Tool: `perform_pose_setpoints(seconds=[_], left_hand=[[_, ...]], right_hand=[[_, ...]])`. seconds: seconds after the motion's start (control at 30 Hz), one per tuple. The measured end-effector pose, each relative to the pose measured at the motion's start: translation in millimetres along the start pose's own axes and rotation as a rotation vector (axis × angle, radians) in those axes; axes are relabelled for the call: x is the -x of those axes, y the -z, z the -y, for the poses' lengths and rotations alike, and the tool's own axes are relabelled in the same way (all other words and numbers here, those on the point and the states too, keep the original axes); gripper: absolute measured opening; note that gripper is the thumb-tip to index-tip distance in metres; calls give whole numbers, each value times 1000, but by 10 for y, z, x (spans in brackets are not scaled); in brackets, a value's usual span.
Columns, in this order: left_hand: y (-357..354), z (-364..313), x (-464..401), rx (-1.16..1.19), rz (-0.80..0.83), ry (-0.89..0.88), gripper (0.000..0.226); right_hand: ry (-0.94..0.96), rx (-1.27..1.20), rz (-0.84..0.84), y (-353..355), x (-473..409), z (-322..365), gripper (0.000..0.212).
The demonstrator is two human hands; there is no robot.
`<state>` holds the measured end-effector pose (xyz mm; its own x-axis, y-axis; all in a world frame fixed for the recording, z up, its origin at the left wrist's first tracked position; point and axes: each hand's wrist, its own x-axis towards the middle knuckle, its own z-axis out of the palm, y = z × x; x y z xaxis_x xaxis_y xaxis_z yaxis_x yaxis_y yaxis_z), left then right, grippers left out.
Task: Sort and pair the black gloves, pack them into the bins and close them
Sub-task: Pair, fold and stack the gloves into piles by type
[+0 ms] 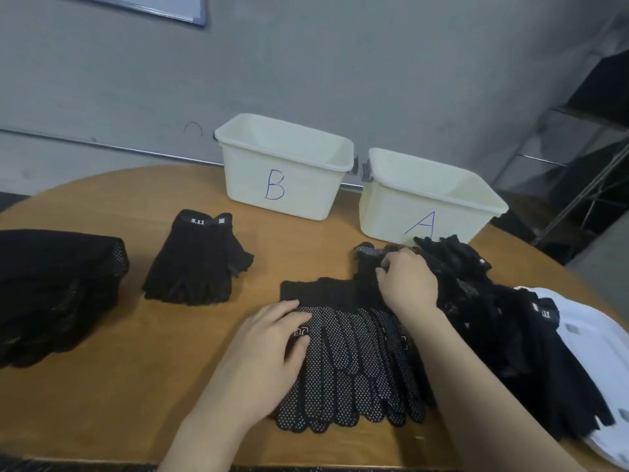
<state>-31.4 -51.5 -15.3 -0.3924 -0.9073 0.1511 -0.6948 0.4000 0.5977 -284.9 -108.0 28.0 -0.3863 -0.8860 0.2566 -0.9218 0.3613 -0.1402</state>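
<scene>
Near the table's (136, 386) front edge the left hand (272, 338) is pressing flat on dotted gloves (354, 362) while the right hand (405, 284) is pinching one from the right-side pile (493, 301), bins B (286, 185) and A (422, 216) apparently sitting unfilled, lidless.

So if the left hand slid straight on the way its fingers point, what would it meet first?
The left hand rests flat on the dotted gloves, fingers pointing right and slightly away. Going on across them, it would probably first meet the right hand or its forearm, which grips a glove from the pile; depth is unclear.
</scene>
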Motion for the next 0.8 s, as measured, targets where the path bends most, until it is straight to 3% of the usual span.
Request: perform_pose_setpoints(seconds=[0.13, 0.27, 0.4, 0.6, 0.8], left_hand=[[28, 24, -51, 16, -20, -6, 38], [-5, -3, -54, 33, -42, 4, 36], [-67, -42, -20, 19, -62, 12, 37], [-46, -43, 72, 16, -47, 10, 39], [-4, -29, 197, 1, -50, -10, 40]], right_hand=[[-41, -37, -12, -67, -56, 25, 24], [-87, -95, 32, -84, -12, 58, 42], [-81, -98, -1, -67, 48, 99, 22], [-108, -164, 79, 60, 118, 99, 23], [-80, -124, -72, 284, 142, 110, 28]])
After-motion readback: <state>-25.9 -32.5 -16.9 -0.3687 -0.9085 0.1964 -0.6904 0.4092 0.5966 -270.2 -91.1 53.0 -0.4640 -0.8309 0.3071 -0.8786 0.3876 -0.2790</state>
